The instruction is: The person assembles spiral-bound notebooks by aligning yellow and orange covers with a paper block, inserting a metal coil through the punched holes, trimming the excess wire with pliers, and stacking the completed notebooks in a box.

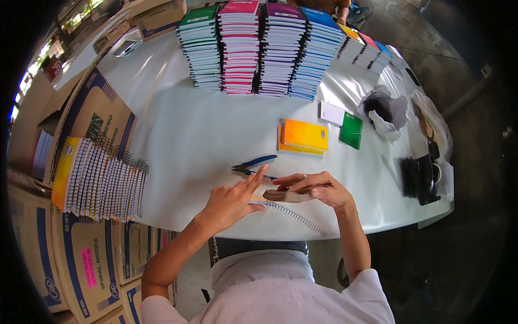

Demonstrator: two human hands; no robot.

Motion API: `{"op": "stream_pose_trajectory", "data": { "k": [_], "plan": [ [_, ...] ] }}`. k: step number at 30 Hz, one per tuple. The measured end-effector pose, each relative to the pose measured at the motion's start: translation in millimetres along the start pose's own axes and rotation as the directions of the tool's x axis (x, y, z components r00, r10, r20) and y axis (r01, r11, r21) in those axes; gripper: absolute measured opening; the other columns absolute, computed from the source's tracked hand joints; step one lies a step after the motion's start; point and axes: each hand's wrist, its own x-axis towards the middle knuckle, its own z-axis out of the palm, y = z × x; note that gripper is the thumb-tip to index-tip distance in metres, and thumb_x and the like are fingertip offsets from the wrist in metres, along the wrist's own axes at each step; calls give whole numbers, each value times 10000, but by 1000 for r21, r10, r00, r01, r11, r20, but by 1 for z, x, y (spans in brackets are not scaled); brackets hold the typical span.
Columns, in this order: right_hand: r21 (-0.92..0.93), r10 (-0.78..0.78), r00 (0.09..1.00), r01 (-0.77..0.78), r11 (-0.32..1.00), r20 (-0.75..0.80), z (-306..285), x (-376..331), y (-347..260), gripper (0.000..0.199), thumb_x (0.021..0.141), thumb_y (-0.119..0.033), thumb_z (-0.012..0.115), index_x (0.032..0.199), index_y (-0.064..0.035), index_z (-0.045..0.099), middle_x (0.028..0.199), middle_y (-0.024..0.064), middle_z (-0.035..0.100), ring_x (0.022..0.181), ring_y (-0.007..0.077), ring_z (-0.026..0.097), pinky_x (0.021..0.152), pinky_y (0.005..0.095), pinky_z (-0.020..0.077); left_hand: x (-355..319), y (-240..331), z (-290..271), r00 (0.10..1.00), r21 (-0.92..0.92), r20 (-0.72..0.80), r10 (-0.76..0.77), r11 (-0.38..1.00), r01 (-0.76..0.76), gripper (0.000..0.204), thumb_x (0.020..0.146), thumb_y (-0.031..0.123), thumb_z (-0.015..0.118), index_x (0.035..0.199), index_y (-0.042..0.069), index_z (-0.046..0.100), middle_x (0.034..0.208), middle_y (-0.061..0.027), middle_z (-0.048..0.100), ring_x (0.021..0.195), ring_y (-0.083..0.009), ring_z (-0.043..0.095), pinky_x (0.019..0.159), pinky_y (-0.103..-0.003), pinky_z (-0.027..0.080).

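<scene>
My left hand (pixel 231 201) has its forefinger stretched out and its thumb apart, beside a mostly hidden pad (pixel 258 200) with an orange-yellow edge. From the pad a thin wire coil (pixel 295 215) runs toward the table's near edge. Over the coil's upper end, my right hand (pixel 325 190) is closed on a flat, brownish block (pixel 289 195) whose material I cannot make out. Just beyond my hands lie blue-handled cutting pliers (pixel 258 162). Two yellow-orange notepads (pixel 305 136) overlap farther off, with a green notepad (pixel 351 131) and a white one (pixel 331 113) to their right.
Tall stacks of spiral notebooks (pixel 240 48) line the far side. At left, a row of spiral notepads (pixel 102 181) leans by an open carton (pixel 100 110); more cartons (pixel 89 259) stand below. Crumpled paper (pixel 387 116) and black coils (pixel 409 175) lie at right. Another person (pixel 326 6) is behind the stacks.
</scene>
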Motion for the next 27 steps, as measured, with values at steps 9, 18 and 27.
{"op": "stream_pose_trajectory", "data": {
  "k": [9,18,27],
  "plan": [
    [-262,170,982,-187,947,-87,11,19,1,423,877,-320,651,1103,34,705,1310,294,555,1265,418,503,1080,465,365,9,-8,-4,997,21,-80,4,1000,-3,1024,772,581,671,1553,198,129,1245,-149,630,827,-333,695,638,-428,568],
    [-138,139,988,-148,979,-69,-2,33,17,373,893,-267,659,1136,13,696,1290,199,605,1193,289,570,1025,381,430,5,-16,-7,986,61,-135,-94,993,103,972,717,570,717,1521,255,271,1171,-97,667,894,-265,702,665,-413,572],
    [147,131,985,-114,983,-112,-3,38,17,388,860,-286,709,1073,38,717,1271,231,605,1160,280,586,998,366,443,-1,-25,-2,947,-304,-245,-210,944,131,1030,642,310,853,1509,262,298,1296,-127,609,1064,-280,659,816,-412,563]
  ]
}}
